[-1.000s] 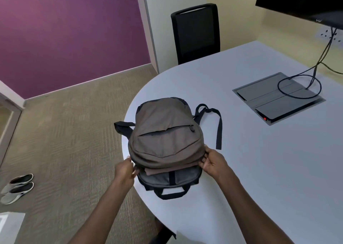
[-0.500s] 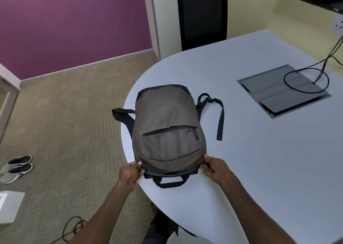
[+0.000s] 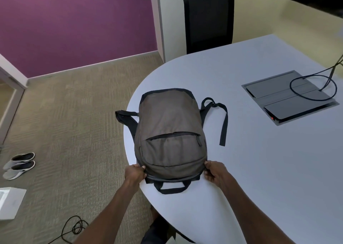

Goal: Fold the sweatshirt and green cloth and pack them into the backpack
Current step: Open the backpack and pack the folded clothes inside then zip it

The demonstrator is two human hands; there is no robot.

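A grey-brown backpack (image 3: 170, 132) lies flat on the pale round table (image 3: 269, 160), its front pocket up and its black carry handle (image 3: 172, 187) toward me. My left hand (image 3: 134, 174) pinches the near left corner of its top edge. My right hand (image 3: 214, 171) pinches the near right corner. The main opening is pulled closed, so no sweatshirt or green cloth shows. Black shoulder straps (image 3: 222, 121) trail out on both sides.
A grey cable hatch (image 3: 289, 99) with a looped black cable is set in the table at the right. A black chair (image 3: 208, 19) stands beyond the table. On the carpet at the left are a pair of shoes (image 3: 18, 164), a white box (image 3: 9, 203) and a loose cable (image 3: 74, 229).
The backpack's flap has come down over the open mouth, hiding the folded cloth inside. Both hands slid toward me along its top edge.
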